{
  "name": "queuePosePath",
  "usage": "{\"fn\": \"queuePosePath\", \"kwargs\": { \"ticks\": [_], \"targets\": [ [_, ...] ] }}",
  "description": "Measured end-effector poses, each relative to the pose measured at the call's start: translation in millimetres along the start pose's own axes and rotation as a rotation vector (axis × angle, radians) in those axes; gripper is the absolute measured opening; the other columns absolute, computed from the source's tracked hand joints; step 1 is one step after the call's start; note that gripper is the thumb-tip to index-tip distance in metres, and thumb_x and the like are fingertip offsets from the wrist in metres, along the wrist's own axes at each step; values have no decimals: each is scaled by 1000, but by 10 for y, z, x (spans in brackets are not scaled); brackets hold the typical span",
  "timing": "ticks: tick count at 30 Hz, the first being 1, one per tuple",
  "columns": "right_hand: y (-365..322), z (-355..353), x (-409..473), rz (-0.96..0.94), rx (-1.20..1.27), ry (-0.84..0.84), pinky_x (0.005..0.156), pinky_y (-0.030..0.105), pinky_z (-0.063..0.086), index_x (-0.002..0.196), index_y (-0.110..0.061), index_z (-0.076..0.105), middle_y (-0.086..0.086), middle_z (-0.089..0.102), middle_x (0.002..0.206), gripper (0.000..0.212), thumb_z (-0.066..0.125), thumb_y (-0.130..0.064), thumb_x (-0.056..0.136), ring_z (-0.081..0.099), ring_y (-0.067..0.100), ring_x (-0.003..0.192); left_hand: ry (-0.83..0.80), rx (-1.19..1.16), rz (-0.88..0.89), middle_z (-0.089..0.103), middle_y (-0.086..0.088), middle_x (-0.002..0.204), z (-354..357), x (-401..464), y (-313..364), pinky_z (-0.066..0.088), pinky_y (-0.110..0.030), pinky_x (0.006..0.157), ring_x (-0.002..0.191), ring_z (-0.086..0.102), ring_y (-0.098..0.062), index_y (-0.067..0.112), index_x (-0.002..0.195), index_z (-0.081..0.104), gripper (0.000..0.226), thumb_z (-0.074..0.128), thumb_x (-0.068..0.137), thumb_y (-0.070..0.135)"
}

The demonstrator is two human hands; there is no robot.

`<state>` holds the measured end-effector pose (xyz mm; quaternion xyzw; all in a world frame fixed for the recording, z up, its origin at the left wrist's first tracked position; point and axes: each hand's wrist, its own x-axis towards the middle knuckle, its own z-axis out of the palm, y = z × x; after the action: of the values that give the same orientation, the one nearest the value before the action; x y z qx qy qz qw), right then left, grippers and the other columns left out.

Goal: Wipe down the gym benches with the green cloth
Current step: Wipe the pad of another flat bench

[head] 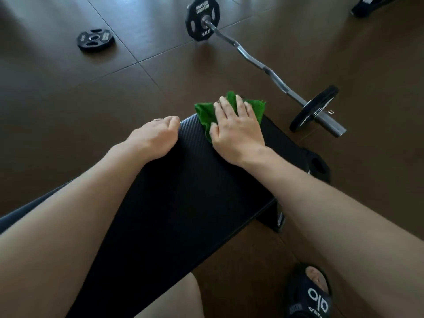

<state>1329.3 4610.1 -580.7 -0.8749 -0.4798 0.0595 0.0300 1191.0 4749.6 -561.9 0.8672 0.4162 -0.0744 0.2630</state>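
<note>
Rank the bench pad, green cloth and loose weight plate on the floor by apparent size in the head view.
1. bench pad, by far the largest
2. green cloth, partly hidden under the right hand
3. loose weight plate

Cloth and plate look close; the plate lies farther away, so their order is unsure.

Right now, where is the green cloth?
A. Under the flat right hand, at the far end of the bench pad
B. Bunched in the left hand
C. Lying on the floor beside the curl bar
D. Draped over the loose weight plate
A: the right hand lies flat with straight fingers on the green cloth at the far end of the bench pad, while the left hand rests at the pad's edge, holding nothing.
</note>
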Motion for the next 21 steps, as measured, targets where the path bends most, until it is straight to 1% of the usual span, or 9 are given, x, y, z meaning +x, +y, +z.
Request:
{"fn": "queuePosePath", "kwargs": {
  "ticks": [2,4,8,11,14,15,17,19,21],
  "targets": [
    [-113,17,-356,-84,6,-20,129,47,-1,165,-14,14,5,9,174,65,17,-40,106,-2,35,159,9,19,-129,40,-9,160,-90,-26,-241,23,-43,120,149,32,-26,14,149,45,55,14,111,38],
    [-218,31,-559,-161,2,-36,129,47,-3,165,-15,14,3,9,174,66,14,-41,105,-4,33,159,-10,11,-246,46,-15,155,-78,-85,-446,30,-44,115,144,40,-32,12,148,47,62,13,109,45],
    [-348,44,-272,-239,-11,-30,129,44,-2,165,-19,17,-2,14,173,62,21,-44,109,0,30,160,7,13,-306,54,-15,146,-15,-47,-515,36,-46,105,134,49,-36,13,141,54,67,12,105,51],
    [-525,72,194,-280,-33,-18,128,43,5,161,-21,33,-3,30,168,58,25,-44,108,17,27,157,15,21,-327,54,-15,146,-3,4,-525,38,-45,102,131,51,-39,14,140,55,67,13,104,51],
    [-604,71,462,-292,-41,-2,123,42,19,132,-23,63,-2,59,143,49,28,-44,105,45,23,138,17,33,-335,56,-14,142,14,27,-561,39,-46,101,127,53,-41,17,137,56,68,12,101,55],
    [-564,50,488,-283,-30,7,120,41,23,121,-22,67,-1,64,134,48,28,-45,103,50,23,131,22,33,-332,57,-14,141,15,25,-567,39,-47,101,126,53,-41,18,135,57,69,11,100,56],
    [-367,20,500,-222,11,58,116,41,27,115,-22,68,0,66,126,50,27,-47,100,52,25,126,33,26,-328,57,-13,139,24,14,-575,39,-47,99,124,53,-42,17,133,57,68,11,100,55],
    [-46,-18,511,-101,36,118,114,42,29,121,-22,66,2,63,131,52,26,-48,99,50,27,128,38,7,-331,57,-13,139,28,-2,-557,37,-46,98,125,52,-42,16,133,56,67,12,101,54],
    [266,-86,477,63,94,133,111,45,33,136,-24,58,4,56,142,52,26,-47,101,47,30,131,41,-9,-331,55,-12,142,23,-29,-538,37,-46,100,128,50,-42,16,137,55,67,13,102,54]
  ]
}}
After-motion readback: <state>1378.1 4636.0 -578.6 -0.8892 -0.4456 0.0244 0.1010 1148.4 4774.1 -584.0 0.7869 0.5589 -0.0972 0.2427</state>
